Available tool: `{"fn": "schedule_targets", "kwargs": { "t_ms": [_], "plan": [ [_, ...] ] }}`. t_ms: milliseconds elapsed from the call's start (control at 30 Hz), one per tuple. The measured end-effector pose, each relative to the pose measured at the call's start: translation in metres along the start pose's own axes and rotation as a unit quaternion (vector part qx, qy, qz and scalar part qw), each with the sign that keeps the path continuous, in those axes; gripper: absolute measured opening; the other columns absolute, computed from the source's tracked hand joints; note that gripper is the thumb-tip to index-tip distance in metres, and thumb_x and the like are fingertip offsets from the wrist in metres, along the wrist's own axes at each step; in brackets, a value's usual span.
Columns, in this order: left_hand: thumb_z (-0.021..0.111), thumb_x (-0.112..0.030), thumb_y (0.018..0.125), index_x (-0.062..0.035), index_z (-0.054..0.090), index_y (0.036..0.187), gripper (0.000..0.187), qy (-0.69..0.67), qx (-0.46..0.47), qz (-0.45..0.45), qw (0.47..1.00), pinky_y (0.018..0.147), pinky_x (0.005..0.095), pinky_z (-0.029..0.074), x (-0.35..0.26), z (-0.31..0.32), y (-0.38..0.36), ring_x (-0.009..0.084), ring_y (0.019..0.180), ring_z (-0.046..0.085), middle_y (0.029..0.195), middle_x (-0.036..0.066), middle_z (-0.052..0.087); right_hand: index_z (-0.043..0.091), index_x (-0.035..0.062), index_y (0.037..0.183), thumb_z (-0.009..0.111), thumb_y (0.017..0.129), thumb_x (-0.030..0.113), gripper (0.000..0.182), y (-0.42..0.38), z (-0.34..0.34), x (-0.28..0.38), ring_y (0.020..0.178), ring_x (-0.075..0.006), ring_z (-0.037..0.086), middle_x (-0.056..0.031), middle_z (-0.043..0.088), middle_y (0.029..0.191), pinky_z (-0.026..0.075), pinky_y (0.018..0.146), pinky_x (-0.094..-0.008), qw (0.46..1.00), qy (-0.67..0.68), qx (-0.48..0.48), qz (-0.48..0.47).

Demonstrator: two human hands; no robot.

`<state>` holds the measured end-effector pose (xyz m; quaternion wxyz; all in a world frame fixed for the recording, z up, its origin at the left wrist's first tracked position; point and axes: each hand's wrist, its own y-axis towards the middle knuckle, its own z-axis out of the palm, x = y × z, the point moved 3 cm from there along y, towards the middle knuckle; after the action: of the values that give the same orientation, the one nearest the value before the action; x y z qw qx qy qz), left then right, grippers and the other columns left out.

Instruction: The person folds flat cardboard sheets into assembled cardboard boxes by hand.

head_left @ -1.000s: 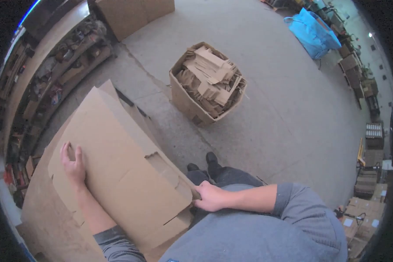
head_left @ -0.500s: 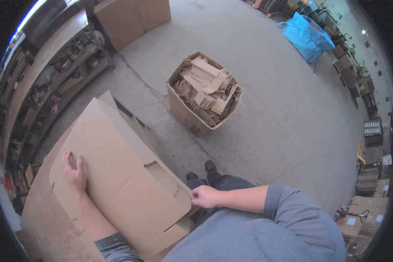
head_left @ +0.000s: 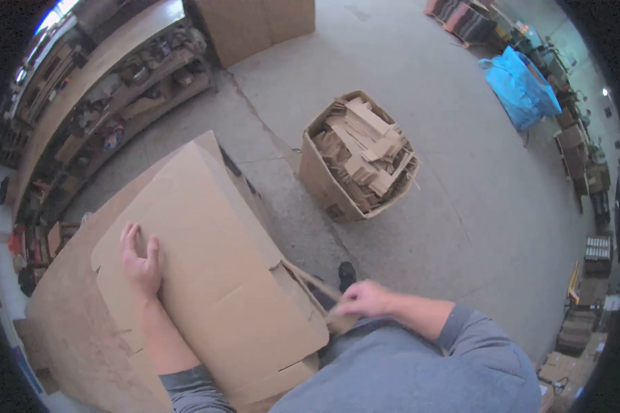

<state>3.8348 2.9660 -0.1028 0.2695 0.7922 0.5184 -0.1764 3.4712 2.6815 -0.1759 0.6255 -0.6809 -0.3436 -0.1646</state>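
A flat, die-cut cardboard sheet (head_left: 207, 241) lies on top of other cardboard on a brown work table (head_left: 69, 303). My left hand (head_left: 143, 267) rests on the sheet's left part, fingers stretched out and thumb apart. At the sheet's right edge, my right hand (head_left: 366, 300) is closed on a narrow cardboard strip (head_left: 315, 281). The strip stands away from the edge, its far end near a notch in the sheet. Motion blurs the right fingers and the near end of the strip a little.
Beyond the table, an open carton (head_left: 318, 177) on the floor is heaped with cardboard scraps (head_left: 365, 141). A cluttered shelf bench (head_left: 103, 79) runs along the left. Large upright cardboard (head_left: 262, 27) stands at the back, a blue bag (head_left: 520, 89) at far right. My shoe (head_left: 347, 275) shows below.
My right hand has moved right, away from the sheet's edge, pulling the strip outward. My left hand keeps its place on the sheet. The whole view has shifted slightly.
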Motion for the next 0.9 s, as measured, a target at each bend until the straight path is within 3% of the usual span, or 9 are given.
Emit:
{"fn": "schedule_targets", "kwargs": {
  "t_ms": [67,200,267,367,500,567,733,767,900],
  "plan": [
    [0.061,-0.035,0.085,-0.0063,0.058,0.119,0.044,-0.004,-0.014,0.005,1.0,0.107,0.0411,0.032,0.002,0.005,0.001,0.027,0.127,0.041,0.132,0.013,0.05,0.068,0.0157,0.095,0.071,0.079,0.044,0.033,0.002,-0.066,-0.024,0.087,-0.0137,0.058,-0.0006,0.063,0.092,0.047,0.081,-0.0298,0.993,-0.017,-0.112,-0.012],
    [0.061,-0.036,0.084,-0.0068,0.058,0.119,0.046,-0.009,-0.023,0.003,1.0,0.107,0.0417,0.033,-0.003,0.006,0.001,0.027,0.127,0.041,0.133,0.013,0.049,0.066,0.0088,0.087,0.06,0.08,0.043,0.035,-0.014,-0.112,0.057,0.079,-0.0232,0.056,-0.0069,0.056,0.085,0.046,0.071,-0.0358,0.94,-0.306,-0.108,-0.101],
    [0.059,-0.039,0.086,-0.0066,0.056,0.122,0.049,-0.009,-0.002,-0.005,1.0,0.107,0.0434,0.033,0.0,0.003,-0.002,0.0283,0.129,0.039,0.135,0.014,0.047,0.058,0.0058,0.075,0.059,0.083,0.035,0.03,-0.034,-0.101,0.081,0.065,-0.0263,0.051,-0.0082,0.048,0.074,0.046,0.054,-0.0395,0.861,-0.449,-0.135,-0.197],
    [0.06,-0.039,0.086,-0.0059,0.057,0.12,0.048,-0.015,-0.014,-0.008,1.0,0.107,0.0415,0.033,0.004,0.008,-0.002,0.0267,0.127,0.041,0.134,0.013,0.049,0.06,0.0103,0.071,0.065,0.073,0.034,0.024,-0.089,-0.157,0.076,0.061,-0.0242,0.049,-0.0059,0.048,0.066,0.041,0.053,-0.0367,0.83,-0.406,-0.354,-0.147],
    [0.06,-0.035,0.084,-0.0068,0.057,0.12,0.046,0.017,-0.024,0.007,1.0,0.107,0.0418,0.032,0.0,0.006,-0.002,0.0275,0.127,0.041,0.133,0.013,0.048,0.064,0.0123,0.095,0.063,0.081,0.039,0.03,-0.068,-0.176,0.012,0.078,-0.0164,0.055,-0.0036,0.062,0.087,0.042,0.072,-0.032,0.906,-0.1,-0.411,0.023],
    [0.059,-0.037,0.084,-0.0058,0.055,0.124,0.051,0.026,-0.001,-0.011,1.0,0.108,0.0437,0.029,-0.001,0.006,-0.001,0.0286,0.129,0.038,0.135,0.014,0.046,0.063,0.0065,0.092,0.059,0.085,0.038,0.033,-0.023,-0.181,-0.042,0.069,-0.0166,0.053,-0.0056,0.058,0.081,0.044,0.054,-0.0313,0.881,0.097,-0.458,0.062],
    [0.058,-0.035,0.085,-0.0062,0.056,0.123,0.048,0.008,-0.008,-0.001,1.0,0.107,0.0429,0.031,0.003,0.008,0.001,0.0275,0.128,0.041,0.134,0.013,0.048,0.044,0.0124,0.085,0.057,0.085,0.048,0.038,0.033,-0.246,-0.045,0.065,-0.0139,0.038,0.0009,0.041,0.073,0.032,0.059,-0.0293,0.834,0.074,-0.546,0.03],
    [0.058,-0.035,0.086,-0.0066,0.056,0.124,0.048,0.008,-0.004,-0.006,1.0,0.107,0.0431,0.031,0.003,0.006,-0.001,0.0272,0.128,0.04,0.135,0.012,0.047,0.037,0.0143,0.08,0.055,0.085,0.052,0.043,0.044,-0.256,-0.041,0.063,-0.0136,0.032,0.003,0.033,0.069,0.028,0.06,-0.0291,0.828,0.054,-0.557,0.04],
    [0.061,-0.031,0.086,-0.006,0.058,0.121,0.044,0.029,-0.004,0.008,1.0,0.107,0.0394,0.033,0.011,0.003,-0.003,0.0251,0.125,0.044,0.131,0.011,0.051,0.058,0.0116,0.085,0.051,0.086,0.035,0.024,0.02,-0.134,0.008,0.077,-0.0171,0.05,-0.0024,0.056,0.082,0.04,0.071,-0.0341,0.936,0.001,-0.349,0.038]
  ]
}}
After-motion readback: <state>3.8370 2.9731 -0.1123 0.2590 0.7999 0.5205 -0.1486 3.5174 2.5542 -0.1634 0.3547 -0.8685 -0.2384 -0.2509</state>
